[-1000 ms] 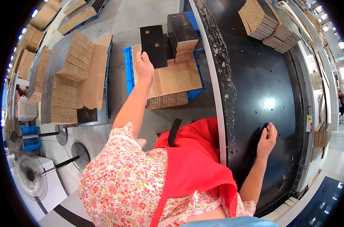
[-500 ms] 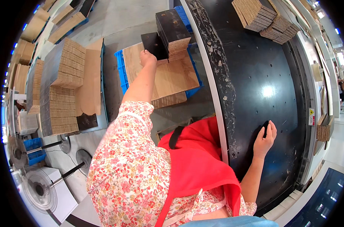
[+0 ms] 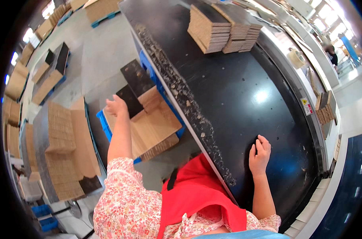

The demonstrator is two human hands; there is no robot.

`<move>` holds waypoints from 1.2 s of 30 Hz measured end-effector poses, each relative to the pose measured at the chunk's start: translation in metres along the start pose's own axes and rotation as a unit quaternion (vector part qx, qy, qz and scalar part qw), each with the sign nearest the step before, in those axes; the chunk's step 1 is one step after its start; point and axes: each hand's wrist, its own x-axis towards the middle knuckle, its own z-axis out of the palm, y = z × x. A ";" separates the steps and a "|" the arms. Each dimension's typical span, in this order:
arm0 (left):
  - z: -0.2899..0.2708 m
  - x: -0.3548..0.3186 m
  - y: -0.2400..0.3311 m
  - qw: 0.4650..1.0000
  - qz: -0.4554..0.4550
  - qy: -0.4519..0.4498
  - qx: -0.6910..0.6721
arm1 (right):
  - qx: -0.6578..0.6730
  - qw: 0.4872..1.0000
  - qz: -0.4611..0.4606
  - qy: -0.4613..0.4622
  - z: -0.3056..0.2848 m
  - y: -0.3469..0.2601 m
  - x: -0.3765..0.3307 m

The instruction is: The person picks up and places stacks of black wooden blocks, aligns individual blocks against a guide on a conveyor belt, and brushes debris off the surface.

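Note:
My left hand (image 3: pixel 117 106) is stretched out over the near left edge of a dark board (image 3: pixel 129 99), its fingers loosely bent and apart. That board lies beside a taller stack of dark-faced boards (image 3: pixel 137 77), on a wood-grain panel (image 3: pixel 159 129) borne by a blue pallet (image 3: pixel 105 124). Whether my fingertips still touch the board is hard to see. My right hand (image 3: pixel 260 155) rests on the black machine table (image 3: pixel 229 99), fingers slightly curved and spread, with nothing visible in them.
Several cut particleboard strips (image 3: pixel 209 34) are stacked at the table's far end. To the left, tall board stacks (image 3: pixel 63 151) stand on another pallet. A long worn edge (image 3: pixel 181 91) of the table separates it from the floor pallets. Smaller board pieces (image 3: pixel 325 107) lie beyond the right rail.
The view has turned, so the table and pallets appear tilted. My left hand has shifted from the dark board's front corner to its left edge and loosened. My right hand stays on the table.

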 end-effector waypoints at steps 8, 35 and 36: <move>-0.032 -0.039 0.188 0.868 0.378 -0.106 -0.303 | -0.022 1.000 0.010 0.002 0.004 -0.004 -0.001; 0.106 -0.113 0.265 0.825 0.478 -0.299 -0.049 | 0.039 0.998 0.048 -0.020 -0.005 -0.004 0.009; 0.103 -0.108 0.267 0.835 0.456 -0.303 -0.049 | 0.042 0.998 0.046 -0.022 -0.003 -0.004 0.009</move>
